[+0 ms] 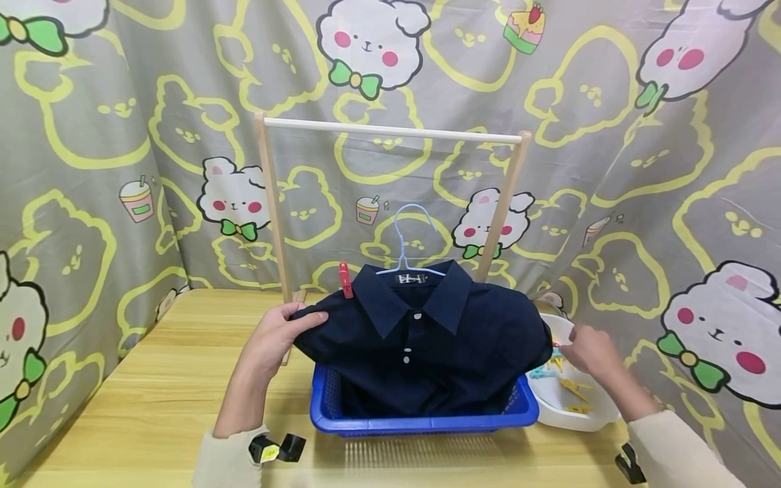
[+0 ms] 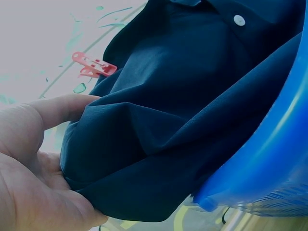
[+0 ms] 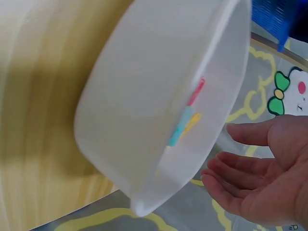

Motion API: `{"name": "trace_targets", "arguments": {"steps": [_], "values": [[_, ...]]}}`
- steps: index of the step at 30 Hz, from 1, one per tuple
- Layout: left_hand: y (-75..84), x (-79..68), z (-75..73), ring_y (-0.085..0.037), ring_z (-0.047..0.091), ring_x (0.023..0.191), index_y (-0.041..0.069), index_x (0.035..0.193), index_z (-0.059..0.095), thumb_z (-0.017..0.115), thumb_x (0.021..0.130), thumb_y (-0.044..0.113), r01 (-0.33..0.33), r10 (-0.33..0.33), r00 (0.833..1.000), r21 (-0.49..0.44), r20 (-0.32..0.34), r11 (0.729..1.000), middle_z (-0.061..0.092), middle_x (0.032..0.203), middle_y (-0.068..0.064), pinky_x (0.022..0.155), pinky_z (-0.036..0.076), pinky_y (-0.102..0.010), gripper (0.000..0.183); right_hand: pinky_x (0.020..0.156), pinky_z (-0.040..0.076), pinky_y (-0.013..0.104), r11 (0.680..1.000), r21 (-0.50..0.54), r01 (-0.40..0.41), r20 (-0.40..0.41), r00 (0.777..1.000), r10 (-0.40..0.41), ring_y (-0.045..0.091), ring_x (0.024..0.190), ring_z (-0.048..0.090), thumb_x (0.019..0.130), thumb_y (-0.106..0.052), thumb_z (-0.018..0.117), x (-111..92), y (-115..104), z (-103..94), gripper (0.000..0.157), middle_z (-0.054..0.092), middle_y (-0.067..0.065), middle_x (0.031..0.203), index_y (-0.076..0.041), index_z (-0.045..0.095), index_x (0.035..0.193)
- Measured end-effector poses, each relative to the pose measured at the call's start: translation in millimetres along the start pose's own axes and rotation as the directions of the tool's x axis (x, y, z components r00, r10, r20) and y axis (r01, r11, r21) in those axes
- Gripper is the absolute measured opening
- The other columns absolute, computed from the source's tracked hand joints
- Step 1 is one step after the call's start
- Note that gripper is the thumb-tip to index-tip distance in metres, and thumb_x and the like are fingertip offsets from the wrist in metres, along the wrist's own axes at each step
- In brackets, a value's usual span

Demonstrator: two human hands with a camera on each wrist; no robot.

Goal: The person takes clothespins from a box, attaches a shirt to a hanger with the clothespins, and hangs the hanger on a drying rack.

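Observation:
A dark navy collared shirt (image 1: 421,339) hangs on a light blue wire hanger (image 1: 403,261), its lower part lying in a blue basket (image 1: 421,425). My left hand (image 1: 277,335) grips the shirt's sleeve on the left, thumb on top and fingers beneath. A red clothespin (image 1: 345,279) is clipped on the shirt near the collar, also plain in the left wrist view. Over the white basin (image 1: 586,420) is my right hand (image 1: 594,349). In the right wrist view its thumb and fingers are apart and hold nothing. Yellow, blue and red clothespins (image 1: 573,388) lie inside the basin.
Behind the basket stands a small rack with wooden posts (image 1: 276,210) and a white crossbar (image 1: 390,129). A patterned curtain (image 1: 390,61) encloses the wooden table (image 1: 158,393) at the back and sides. The basin stands right beside the basket.

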State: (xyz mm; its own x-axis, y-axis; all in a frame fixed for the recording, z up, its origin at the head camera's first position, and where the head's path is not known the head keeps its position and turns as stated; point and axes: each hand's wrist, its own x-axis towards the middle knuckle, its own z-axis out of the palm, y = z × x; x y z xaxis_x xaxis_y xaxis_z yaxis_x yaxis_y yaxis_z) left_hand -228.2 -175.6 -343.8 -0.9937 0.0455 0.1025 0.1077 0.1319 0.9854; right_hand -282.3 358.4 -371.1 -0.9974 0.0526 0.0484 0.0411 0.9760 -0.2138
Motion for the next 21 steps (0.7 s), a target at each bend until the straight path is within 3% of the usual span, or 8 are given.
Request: {"name": "trace_targets", "arguments": {"steps": [8, 15, 21], "values": [[-0.6, 0.3, -0.2, -0.023, 0.053, 0.096, -0.005, 0.096, 0.062, 0.072, 0.085, 0.032, -0.009, 0.009, 1.0, -0.017, 0.007, 1.0, 0.062, 0.085, -0.007, 0.087, 0.041, -0.035, 0.04, 0.064, 0.043, 0.046, 0.998, -0.057, 0.038, 0.025, 0.999, -0.037, 0.035, 0.068, 0.053, 0.073, -0.017, 0.068, -3, 3, 14.1, 0.024, 0.057, 0.015, 0.071, 0.005, 0.057, 0.075], [-1.4, 0.3, -0.3, -0.024, 0.053, 0.095, -0.005, 0.095, 0.061, 0.072, 0.085, 0.031, -0.01, 0.01, 1.0, -0.01, 0.002, 1.0, 0.061, 0.084, -0.007, 0.086, 0.042, -0.034, 0.039, 0.065, 0.044, 0.045, 0.993, -0.102, 0.065, 0.062, 0.996, -0.059, 0.031, 0.064, 0.052, 0.069, -0.016, 0.069, -4, 6, 22.3, 0.025, 0.055, 0.013, 0.068, 0.004, 0.055, 0.073], [-1.0, 0.5, -0.7, -0.025, 0.054, 0.097, -0.005, 0.097, 0.062, 0.072, 0.085, 0.031, -0.012, 0.012, 1.0, -0.017, 0.006, 1.0, 0.063, 0.086, -0.008, 0.088, 0.042, -0.035, 0.04, 0.055, 0.04, 0.038, 0.991, -0.069, 0.113, 0.026, 0.993, -0.111, 0.024, 0.056, 0.046, 0.064, -0.009, 0.065, -14, 4, 30.4, 0.016, 0.048, 0.006, 0.06, -0.005, 0.049, 0.062]]}}
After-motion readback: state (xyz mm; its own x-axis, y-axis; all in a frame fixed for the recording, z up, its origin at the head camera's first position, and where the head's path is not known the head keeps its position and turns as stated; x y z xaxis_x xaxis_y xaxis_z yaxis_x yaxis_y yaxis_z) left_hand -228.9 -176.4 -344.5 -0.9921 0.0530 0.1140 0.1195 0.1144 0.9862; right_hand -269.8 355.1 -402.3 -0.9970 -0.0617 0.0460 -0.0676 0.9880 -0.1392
